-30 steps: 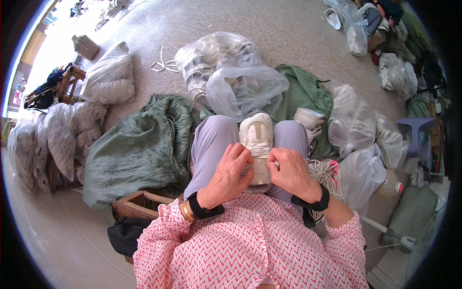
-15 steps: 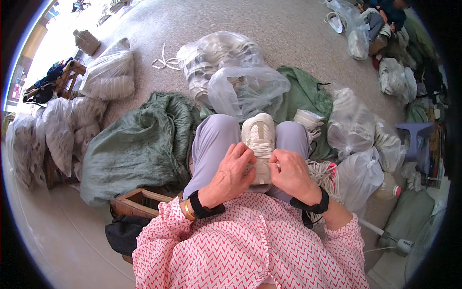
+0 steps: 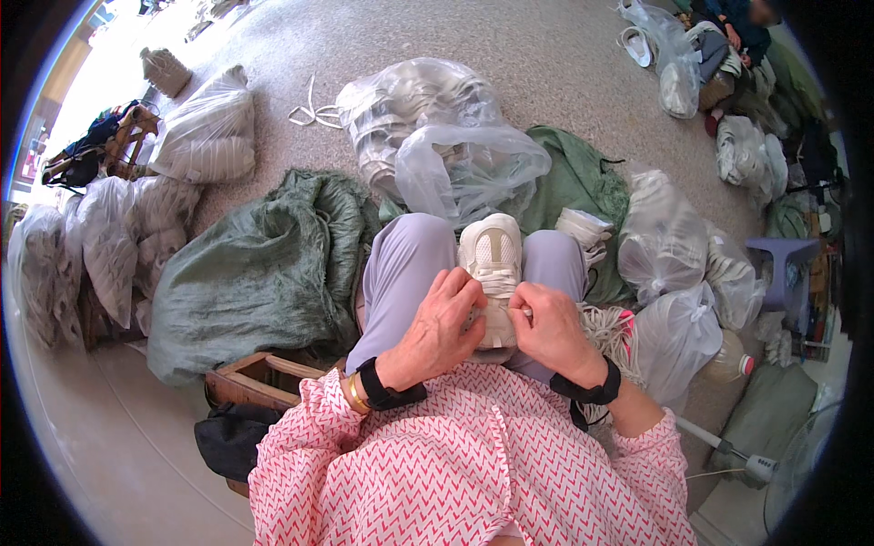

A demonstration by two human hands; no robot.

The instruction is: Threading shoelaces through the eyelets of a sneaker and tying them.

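Sneaker (image 3: 495, 264) lies toe-outward at the far edge of the lap (image 3: 406, 273); left hand (image 3: 442, 314) and right hand (image 3: 548, 326) curl narrowly beside it, contents indeterminable; even tension would best keep laces (image 3: 497, 285) centred.

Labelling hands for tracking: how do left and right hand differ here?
Wrist: the left hand has a gold-coloured bangle plus a black band; the right hand shows only a black strap.
Side: left hand at the sneaker's left, right hand at its right.
Shared: fingers curled in at the sneaker; anything pinched is too hidden to tell.
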